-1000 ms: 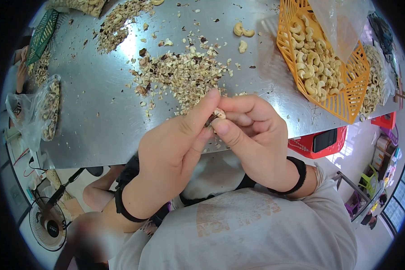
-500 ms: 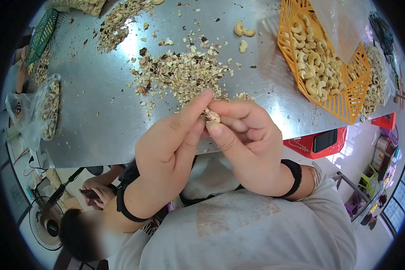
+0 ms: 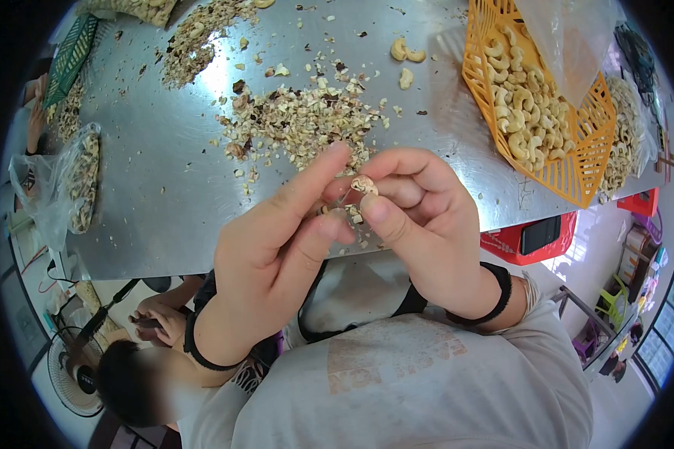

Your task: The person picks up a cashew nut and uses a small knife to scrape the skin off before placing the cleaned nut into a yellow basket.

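Observation:
A cashew nut [image 3: 363, 185] with patches of skin on it is pinched between the thumb and forefinger of my right hand [image 3: 427, 224]. Facing it is my left hand [image 3: 281, 236], its forefinger stretched out and its other fingers curled by the thumb. A thin shiny sliver [image 3: 344, 199] shows at those curled fingers, close to the nut; I cannot tell what it is. Pale flakes lie just below, between my hands. Past my fingertips spreads a heap of skin flakes and nut bits [image 3: 299, 123] on the metal table [image 3: 157, 187].
An orange basket [image 3: 494, 123] of peeled cashews stands at right, partly under a clear plastic bag [image 3: 569, 45]. Loose cashews [image 3: 406, 51] lie near it. Another flake pile [image 3: 195, 45] and a bagged heap [image 3: 86, 179] are leftward. A phone [image 3: 541, 234] rests on something red. Someone sits at lower left.
My hands have moved apart a little, and the left fingertips have come off the nut. The right hand has turned slightly with the cashew nut, showing more of it.

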